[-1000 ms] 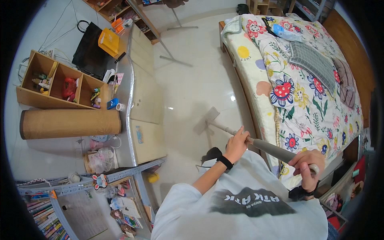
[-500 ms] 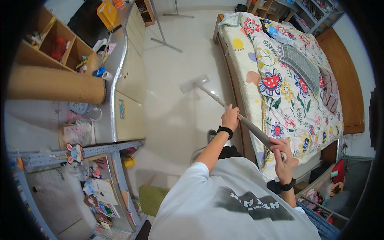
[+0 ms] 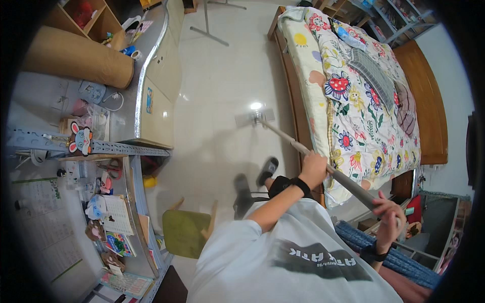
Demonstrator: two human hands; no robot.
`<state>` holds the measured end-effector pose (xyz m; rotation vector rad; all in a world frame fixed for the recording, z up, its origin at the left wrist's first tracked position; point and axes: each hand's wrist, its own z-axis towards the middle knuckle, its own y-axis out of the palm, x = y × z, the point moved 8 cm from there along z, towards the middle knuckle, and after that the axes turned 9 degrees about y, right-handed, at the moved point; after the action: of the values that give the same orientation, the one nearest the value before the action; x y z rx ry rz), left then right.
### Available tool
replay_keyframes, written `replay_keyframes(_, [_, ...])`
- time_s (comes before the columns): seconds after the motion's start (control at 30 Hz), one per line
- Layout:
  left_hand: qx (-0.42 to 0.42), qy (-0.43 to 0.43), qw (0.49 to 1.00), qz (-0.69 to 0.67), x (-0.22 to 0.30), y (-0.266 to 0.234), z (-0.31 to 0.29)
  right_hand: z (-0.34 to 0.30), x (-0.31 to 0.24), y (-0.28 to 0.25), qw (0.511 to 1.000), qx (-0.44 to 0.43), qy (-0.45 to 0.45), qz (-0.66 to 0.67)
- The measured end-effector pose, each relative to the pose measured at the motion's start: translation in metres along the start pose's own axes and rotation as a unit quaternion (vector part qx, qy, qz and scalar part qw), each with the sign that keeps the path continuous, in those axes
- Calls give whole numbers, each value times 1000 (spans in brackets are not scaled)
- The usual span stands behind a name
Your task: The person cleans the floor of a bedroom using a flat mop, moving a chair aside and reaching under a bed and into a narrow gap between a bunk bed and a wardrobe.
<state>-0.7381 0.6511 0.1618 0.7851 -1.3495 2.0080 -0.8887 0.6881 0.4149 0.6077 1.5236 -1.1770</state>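
A flat mop (image 3: 347,184) slants across the view, its pole running from lower right up to a pale rectangular head that lies on the glossy floor. My left hand (image 3: 314,167) is wrapped round the middle of the pole. Close to the pole's top end, my right hand (image 3: 389,222) is closed about the grip, its fingers partly hiding the end. Black bands circle both wrists. The mop head (image 3: 254,118) rests flat on the tiles, a little left of the bed's wooden side rail.
The bed (image 3: 348,101) with a flowered quilt fills the right. Along the left runs a cream cabinet (image 3: 156,101) with a silver-edged top. A green chair (image 3: 187,232) stands at lower left beside a metal-framed desk. A rack's metal leg (image 3: 209,36) rests on the floor farther off.
The mop head has come nearer to me and slightly right. Both hands have moved right and down with the pole. My feet and the green chair now show more.
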Motion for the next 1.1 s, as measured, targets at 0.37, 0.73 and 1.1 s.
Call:
replay_keyframes(0.37, [-31,151,985,-76,97,18,-44,-47,-56,-45,967,-40,-175,183])
replay_keyframes(0.73, [30,-10,994,104,25,60,23,-32,99,-37,982,-81,-137,105])
replay_keyframes(1.1, [-3,-62,987,145,52,119,-18,-47,190,-49,991,-99,-65,61])
